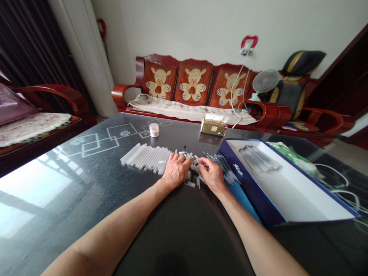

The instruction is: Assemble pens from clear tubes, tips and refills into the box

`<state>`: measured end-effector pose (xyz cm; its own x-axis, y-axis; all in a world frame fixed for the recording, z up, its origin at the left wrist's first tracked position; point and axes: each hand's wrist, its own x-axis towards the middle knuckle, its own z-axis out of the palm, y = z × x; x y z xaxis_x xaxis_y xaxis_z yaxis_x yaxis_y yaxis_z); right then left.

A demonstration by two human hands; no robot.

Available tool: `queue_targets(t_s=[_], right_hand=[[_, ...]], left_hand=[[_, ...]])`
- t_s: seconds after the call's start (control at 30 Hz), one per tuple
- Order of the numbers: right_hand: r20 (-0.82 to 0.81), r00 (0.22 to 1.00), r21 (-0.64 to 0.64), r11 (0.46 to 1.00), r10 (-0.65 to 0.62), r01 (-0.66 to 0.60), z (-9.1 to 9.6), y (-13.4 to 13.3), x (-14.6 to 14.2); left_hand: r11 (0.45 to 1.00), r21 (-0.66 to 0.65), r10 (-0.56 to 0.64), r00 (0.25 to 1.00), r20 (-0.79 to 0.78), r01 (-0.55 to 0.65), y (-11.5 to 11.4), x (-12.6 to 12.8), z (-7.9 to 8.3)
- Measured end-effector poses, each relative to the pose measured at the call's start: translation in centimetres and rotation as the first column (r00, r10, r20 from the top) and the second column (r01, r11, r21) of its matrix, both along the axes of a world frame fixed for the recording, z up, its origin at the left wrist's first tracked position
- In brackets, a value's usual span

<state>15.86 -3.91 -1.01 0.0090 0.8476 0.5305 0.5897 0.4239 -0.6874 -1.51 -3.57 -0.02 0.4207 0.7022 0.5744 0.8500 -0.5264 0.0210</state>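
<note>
White tubes (145, 157) lie rowed on the table (86, 199). Our left hand (175, 170) and right hand (212, 175) curl narrow over small pieces (192, 183); grip unclear. We'd best pick singly.

bare glass tabletop (71, 184) left of the white tubes (143, 155); blue box (250, 184) close on the right

A row of tubes (145, 157) is laid on the table (86, 191), just left of the left hand (176, 170) — small parts (193, 179) are heaped between it and the right hand (212, 174). A box (247, 180) is set to the right, a bundle (260, 159) in it; a jar (154, 130) and a tissue pack (213, 125) are placed behind.
</note>
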Motion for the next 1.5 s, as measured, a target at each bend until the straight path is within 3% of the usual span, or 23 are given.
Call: queue_targets(t_s=[0.4, 0.6, 0.7, 0.77, 0.87, 0.93, 1.0, 1.13, 1.23, 1.3, 1.4, 1.5], right_hand=[[-0.061, 0.994, -0.034, 0.996, 0.086, -0.088, 1.3, -0.9, -0.6], [-0.251, 0.963, -0.151, 0.987, -0.096, 0.058, 1.6, -0.5, 0.4], [-0.336, 0.915, -0.062, 0.975, -0.223, 0.214, 1.6, 0.0, 1.2], [-0.245, 0.936, 0.139, 0.947, -0.251, 0.29, 1.6, 0.0, 1.3], [0.106, 0.979, 0.394, 0.911, -0.175, 0.12, 1.7, -0.6, 0.4], [0.331, 0.938, 0.382, 0.924, -0.105, -0.031, 1.6, -1.3, -0.3], [0.445, 0.893, 0.323, 0.942, -0.07, -0.087, 1.4, -1.7, -0.8], [0.422, 0.906, 0.258, 0.962, -0.028, -0.09, 1.1, -1.6, -0.2], [0.417, 0.899, 0.213, 0.976, -0.134, 0.047, 1.7, -1.0, 1.4], [0.487, 0.842, 0.132, 0.972, -0.235, 0.195, 2.4, -0.6, 2.5], [0.639, 0.708, -0.01, 0.918, -0.3, 0.398, 3.9, 0.2, 3.9], [0.763, 0.585, -0.094, 0.848, -0.276, 0.522, 5.0, 1.0, 4.5]], left_hand=[[0.997, 0.037, -0.07, 0.997, -0.016, 0.07, -0.2, 0.2, 0.0], [0.997, 0.074, 0.015, 0.997, 0.074, -0.021, -0.3, 0.0, 0.1], [0.994, 0.077, 0.069, 0.992, 0.108, -0.077, -0.2, -0.1, 0.0], [0.992, 0.087, 0.077, 0.992, 0.095, -0.086, -0.1, -0.1, -0.1], [0.992, 0.108, 0.053, 0.997, 0.058, -0.059, -0.1, -0.1, -0.1], [0.993, 0.115, 0.032, 0.999, 0.044, -0.036, -0.2, -0.1, 0.0], [0.993, 0.114, 0.013, 0.999, 0.036, -0.017, -0.3, -0.1, 0.0], [0.993, 0.121, 0.006, 0.999, 0.038, -0.011, -0.1, -0.1, 0.0], [0.989, 0.14, 0.04, 0.998, 0.05, -0.047, 0.1, -0.2, -0.1], [0.987, 0.154, 0.036, 0.998, 0.047, -0.043, 0.2, -0.2, -0.2], [0.985, 0.17, -0.031, 0.999, 0.033, 0.025, 0.2, -0.2, -0.1], [0.976, 0.184, -0.121, 0.992, 0.04, 0.112, 0.2, -0.1, 0.0]])
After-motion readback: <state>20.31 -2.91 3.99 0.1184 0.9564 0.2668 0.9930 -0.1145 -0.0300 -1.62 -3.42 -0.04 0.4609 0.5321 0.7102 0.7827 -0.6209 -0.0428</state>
